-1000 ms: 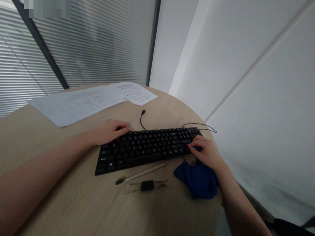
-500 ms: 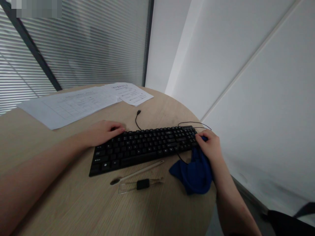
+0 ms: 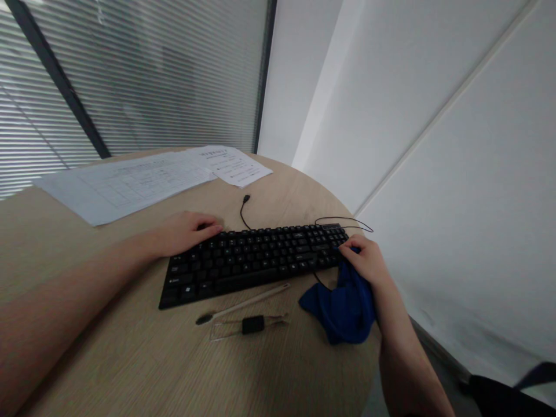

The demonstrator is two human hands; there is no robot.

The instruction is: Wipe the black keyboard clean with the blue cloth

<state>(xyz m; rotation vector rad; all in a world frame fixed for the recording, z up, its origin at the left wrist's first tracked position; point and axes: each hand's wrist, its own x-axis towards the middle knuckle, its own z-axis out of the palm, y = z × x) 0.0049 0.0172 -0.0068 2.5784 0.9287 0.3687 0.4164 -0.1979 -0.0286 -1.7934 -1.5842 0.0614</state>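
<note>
A black keyboard [image 3: 256, 255] lies at a slant on the round wooden table. My left hand [image 3: 191, 231] grips its far left corner, the thumb along the back edge and the other fingers mostly hidden. At the right end, my right hand [image 3: 362, 255] pinches a bunched part of a blue cloth [image 3: 341, 310] against the number keys. The rest of the cloth hangs loosely onto the tabletop below that hand. In front of the keyboard lie a thin brush [image 3: 247, 302] with dark bristles and a wire keycap puller [image 3: 252, 325] with a black middle.
Printed papers [image 3: 147, 179] are spread at the table's back left. A USB plug [image 3: 247, 198] on a black cable points away behind the keyboard, and a cable loop [image 3: 347, 219] reaches the table's right edge. A white wall [image 3: 456, 174] stands close on the right.
My right hand has shifted slightly left over the number keys, taking the pinched cloth along. My left hand keeps its place on the keyboard.
</note>
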